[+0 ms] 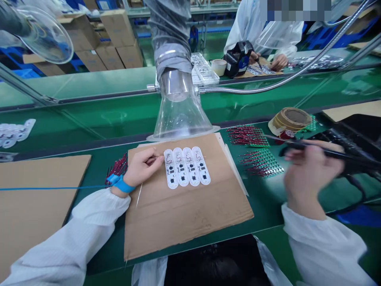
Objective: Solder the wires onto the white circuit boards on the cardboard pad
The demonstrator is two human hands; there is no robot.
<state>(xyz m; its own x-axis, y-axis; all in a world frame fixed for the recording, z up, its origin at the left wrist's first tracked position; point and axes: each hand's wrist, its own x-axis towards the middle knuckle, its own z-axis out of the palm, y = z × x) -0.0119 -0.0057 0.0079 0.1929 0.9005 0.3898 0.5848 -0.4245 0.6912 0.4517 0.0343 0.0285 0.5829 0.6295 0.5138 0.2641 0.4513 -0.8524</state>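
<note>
My left hand (144, 166), with a blue band at its wrist, is closed in a pinch at the left edge of a white circuit board panel (187, 167). A thin silvery solder wire (139, 195) runs out below that hand; its end at the fingertips is hard to see. The panel lies on a cardboard sheet (190, 222) and has several rounded strips with dark chips and short red wires. My right hand (312, 171), slightly blurred, grips a soldering iron (324, 151) to the right, its tip pointing left over green boards with red wires (263, 163).
A clear fume hood (181, 115) hangs just behind the panel. Tape roll (290, 119) stands at the back right. Red wires (119, 167) lie beside my left wrist. Another cardboard sheet (38, 198) covers the left. Across the bench, a co-worker's hands (278, 62) work on similar boards.
</note>
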